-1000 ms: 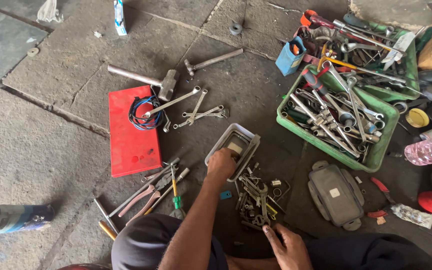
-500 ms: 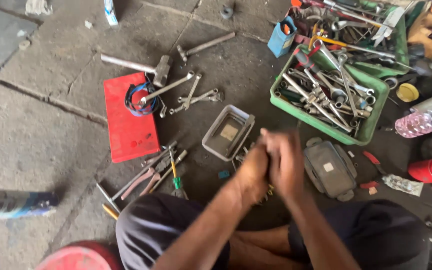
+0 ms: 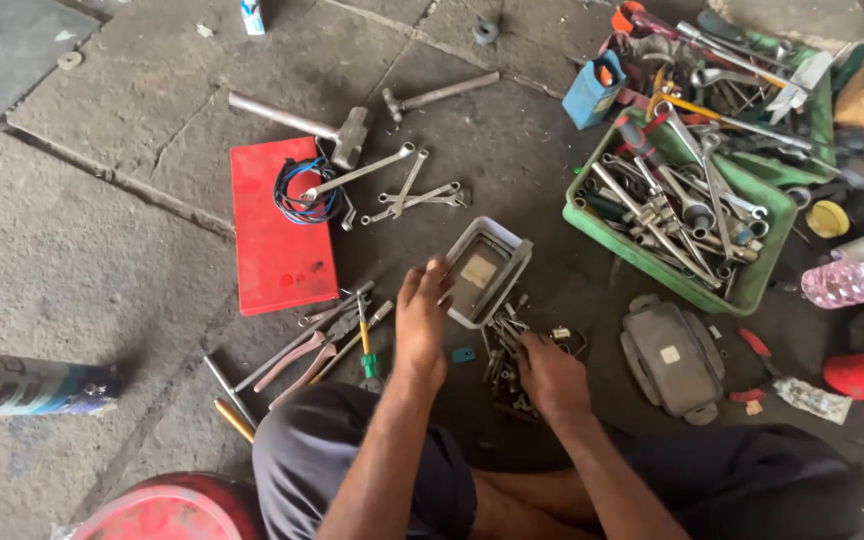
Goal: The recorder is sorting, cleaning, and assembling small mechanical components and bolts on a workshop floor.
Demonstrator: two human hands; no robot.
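Observation:
I sit on a concrete floor with my knees apart. My left hand [image 3: 422,325] reaches forward, and its fingertips touch the near rim of a small grey metal tray [image 3: 512,250]. My right hand [image 3: 552,375] lies palm down on a pile of small bolts and metal parts [image 3: 504,340] just below the tray. Its fingers curl into the pile, and what they grip is hidden. Pliers and screwdrivers [image 3: 322,345] lie just left of my left hand.
A red board [image 3: 277,235] carrying a blue wire coil [image 3: 302,195] lies to the left, with a hammer [image 3: 297,122] and wrenches [image 3: 407,190] beyond it. A green crate [image 3: 652,265] full of tools stands at right, a grey housing [image 3: 672,355] below it. A spray can [image 3: 27,385] lies far left.
Half a second ago both hands were together in front of me. Now they are apart: the left is back at the tray, the right is down on the pile of parts.

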